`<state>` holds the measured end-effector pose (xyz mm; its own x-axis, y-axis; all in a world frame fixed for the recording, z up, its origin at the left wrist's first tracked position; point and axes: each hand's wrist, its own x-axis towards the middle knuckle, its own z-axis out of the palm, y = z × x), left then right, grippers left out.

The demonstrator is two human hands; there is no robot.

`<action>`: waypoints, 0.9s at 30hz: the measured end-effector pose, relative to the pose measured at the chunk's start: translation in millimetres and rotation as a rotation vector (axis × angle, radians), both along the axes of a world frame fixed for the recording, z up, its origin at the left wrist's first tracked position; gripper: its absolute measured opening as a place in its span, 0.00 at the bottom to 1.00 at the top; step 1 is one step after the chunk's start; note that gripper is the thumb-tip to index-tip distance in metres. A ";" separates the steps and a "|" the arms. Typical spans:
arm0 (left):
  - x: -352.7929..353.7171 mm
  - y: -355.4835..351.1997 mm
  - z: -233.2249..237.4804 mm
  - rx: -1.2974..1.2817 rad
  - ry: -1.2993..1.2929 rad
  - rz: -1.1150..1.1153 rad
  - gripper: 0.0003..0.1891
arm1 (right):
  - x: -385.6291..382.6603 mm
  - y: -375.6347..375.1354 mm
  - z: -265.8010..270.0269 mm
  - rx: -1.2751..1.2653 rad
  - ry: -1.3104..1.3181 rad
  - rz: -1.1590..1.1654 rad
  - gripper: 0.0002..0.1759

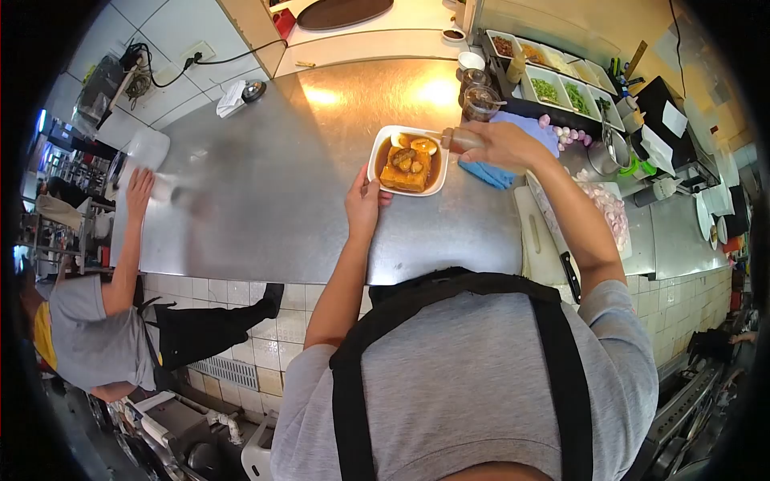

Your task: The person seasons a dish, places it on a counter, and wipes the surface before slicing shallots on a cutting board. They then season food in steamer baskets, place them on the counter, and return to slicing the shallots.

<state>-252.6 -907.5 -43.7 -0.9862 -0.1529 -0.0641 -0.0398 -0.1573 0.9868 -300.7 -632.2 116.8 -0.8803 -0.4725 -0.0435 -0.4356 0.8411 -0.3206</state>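
Note:
A white square dish (440, 181) rests on the steel counter before me. In it, fried tofu blocks (405, 178) and egg halves (399, 139) sit in brown sauce, with a brownish topping on the tofu. My left hand (363, 204) grips the dish at its lower left corner, thumb at the rim. Wrapped in my right hand (509, 147) is a brownish translucent bottle (462, 140), tilted on its side, its narrow end pointing left at the dish's right rim. Whether anything flows from it I cannot make out.
Right of the dish lie a blue cloth (488, 172), a cutting board (533, 232), a knife (570, 275) and chopped shallots (605, 210). Topping trays (545, 86) and jars (481, 104) stand behind. At left, another person's hand (140, 186) is on the counter (265, 200).

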 end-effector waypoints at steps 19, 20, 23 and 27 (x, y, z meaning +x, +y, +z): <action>-62.0 27.6 -5.6 0.331 -0.049 0.106 0.20 | -32.7 22.6 -27.2 -0.133 -0.160 -0.144 0.32; -70.0 21.8 -9.0 0.341 -0.026 0.089 0.20 | -36.9 30.6 -34.5 -0.249 -0.149 -0.157 0.32; -92.7 10.0 -13.3 0.292 0.026 0.066 0.20 | -45.4 41.9 -19.3 -0.453 -0.013 -0.386 0.34; -113.9 6.5 -10.1 0.203 0.015 0.065 0.22 | -77.9 70.3 -4.9 -0.469 0.513 -0.616 0.36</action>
